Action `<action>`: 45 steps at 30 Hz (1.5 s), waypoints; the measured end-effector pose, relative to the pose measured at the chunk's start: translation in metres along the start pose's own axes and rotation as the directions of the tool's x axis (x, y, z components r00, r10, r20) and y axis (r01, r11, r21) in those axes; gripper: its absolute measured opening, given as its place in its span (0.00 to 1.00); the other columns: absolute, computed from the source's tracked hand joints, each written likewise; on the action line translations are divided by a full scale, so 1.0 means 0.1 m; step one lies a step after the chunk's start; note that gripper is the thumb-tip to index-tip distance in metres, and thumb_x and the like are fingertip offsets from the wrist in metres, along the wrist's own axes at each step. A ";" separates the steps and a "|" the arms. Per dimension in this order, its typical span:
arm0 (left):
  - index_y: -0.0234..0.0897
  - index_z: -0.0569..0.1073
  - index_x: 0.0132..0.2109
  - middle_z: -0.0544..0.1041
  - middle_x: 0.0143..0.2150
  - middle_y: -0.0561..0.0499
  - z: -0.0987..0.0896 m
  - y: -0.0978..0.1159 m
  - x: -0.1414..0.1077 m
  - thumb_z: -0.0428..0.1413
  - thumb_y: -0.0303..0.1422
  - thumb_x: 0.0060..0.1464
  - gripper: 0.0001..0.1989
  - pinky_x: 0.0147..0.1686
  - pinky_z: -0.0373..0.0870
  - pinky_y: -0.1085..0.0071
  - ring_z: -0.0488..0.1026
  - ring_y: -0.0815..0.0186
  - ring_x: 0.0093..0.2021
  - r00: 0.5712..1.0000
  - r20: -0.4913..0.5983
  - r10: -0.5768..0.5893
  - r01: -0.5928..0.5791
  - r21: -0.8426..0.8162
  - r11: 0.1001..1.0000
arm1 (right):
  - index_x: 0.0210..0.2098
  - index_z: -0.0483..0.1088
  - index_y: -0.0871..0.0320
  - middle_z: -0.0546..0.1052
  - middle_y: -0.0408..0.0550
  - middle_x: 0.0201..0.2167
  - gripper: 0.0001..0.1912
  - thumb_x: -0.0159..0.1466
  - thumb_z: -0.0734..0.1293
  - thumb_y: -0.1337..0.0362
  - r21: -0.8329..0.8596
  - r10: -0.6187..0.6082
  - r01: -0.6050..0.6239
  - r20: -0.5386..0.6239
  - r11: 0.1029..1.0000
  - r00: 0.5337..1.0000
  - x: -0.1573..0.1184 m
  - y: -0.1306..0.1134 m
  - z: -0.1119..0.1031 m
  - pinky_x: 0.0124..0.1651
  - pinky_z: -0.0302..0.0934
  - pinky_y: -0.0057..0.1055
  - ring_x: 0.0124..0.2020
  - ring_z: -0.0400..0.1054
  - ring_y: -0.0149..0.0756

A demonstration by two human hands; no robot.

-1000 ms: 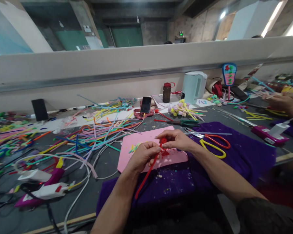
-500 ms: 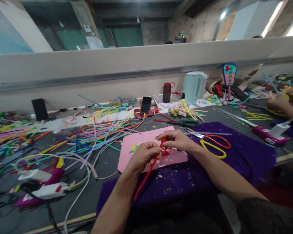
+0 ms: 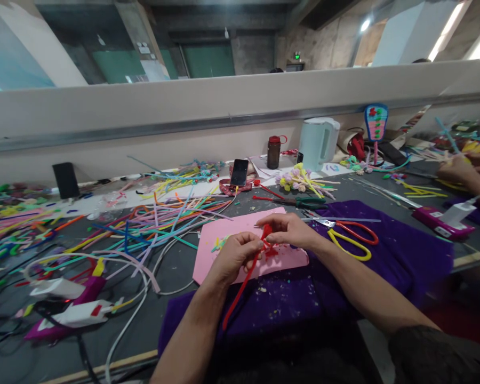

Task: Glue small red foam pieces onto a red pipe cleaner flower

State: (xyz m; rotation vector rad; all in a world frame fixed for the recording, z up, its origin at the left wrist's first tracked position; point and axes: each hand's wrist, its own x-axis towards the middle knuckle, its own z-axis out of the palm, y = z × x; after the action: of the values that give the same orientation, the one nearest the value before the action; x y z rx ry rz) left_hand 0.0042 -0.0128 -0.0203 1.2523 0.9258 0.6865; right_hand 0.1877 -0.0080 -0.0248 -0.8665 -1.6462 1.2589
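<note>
Between my two hands is a red pipe cleaner [image 3: 240, 298], its long tail hanging down toward me and its upper end bunched into a small red shape. My left hand [image 3: 240, 255] pinches it between thumb and fingers. On the other side, my right hand [image 3: 286, 230] curls its thumb and fingers about the bunched red end. Below them lies a pink sheet [image 3: 208, 266] with red and yellow-green scraps on it. Scissors [image 3: 350, 234] with one red and one yellow handle rest just right of my right hand on a purple cloth [image 3: 408, 250].
Loose coloured pipe cleaners [image 3: 164, 218] spread over the left of the table. Power strips [image 3: 68, 320] and white cables lie at front left. Behind stand a phone [image 3: 239, 173], a bottle [image 3: 273, 152] and a kettle [image 3: 318, 144]. Another person's hands [image 3: 464, 169] work at far right.
My right fingers have shifted slightly around the red end, so more of it shows. The hanging tail has swung a little to the right.
</note>
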 end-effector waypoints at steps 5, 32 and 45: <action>0.33 0.66 0.26 0.69 0.18 0.56 -0.03 -0.04 0.02 0.58 0.37 0.43 0.11 0.11 0.50 0.80 0.58 0.79 0.12 0.998 -0.044 0.052 -0.055 -0.082 0.995 | 0.39 0.70 0.61 0.75 0.47 0.28 0.17 0.53 0.67 0.58 0.184 0.108 -0.081 -0.143 0.980 0.984 0.02 0.00 -0.02 0.18 0.56 0.21 0.20 0.66 0.27; 0.33 0.67 0.28 0.70 0.19 0.57 0.02 -0.04 0.01 0.58 0.38 0.42 0.12 0.11 0.53 0.81 0.59 0.78 0.12 0.994 -0.080 0.080 -0.077 0.038 0.996 | 0.24 0.67 0.62 0.71 0.40 0.15 0.11 0.52 0.68 0.59 0.294 0.157 -0.105 -0.157 0.950 0.975 0.03 0.13 0.24 0.13 0.48 0.19 0.12 0.61 0.23; 0.37 0.67 0.44 0.69 0.24 0.57 0.03 -0.01 0.02 0.59 0.39 0.43 0.20 0.15 0.59 0.79 0.64 0.75 0.18 0.945 -0.234 0.229 -0.240 -0.016 0.971 | 0.22 0.64 0.61 0.66 0.37 0.13 0.12 0.53 0.67 0.58 0.277 0.142 -0.090 -0.175 0.957 0.974 0.02 0.10 0.27 0.13 0.45 0.19 0.11 0.56 0.22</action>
State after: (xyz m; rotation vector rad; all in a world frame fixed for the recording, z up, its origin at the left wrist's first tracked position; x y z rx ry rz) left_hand 0.0073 -0.0127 -0.0213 1.2727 0.9522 1.0542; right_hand 0.1626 -0.0135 -0.0373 -0.8961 -1.2522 1.3937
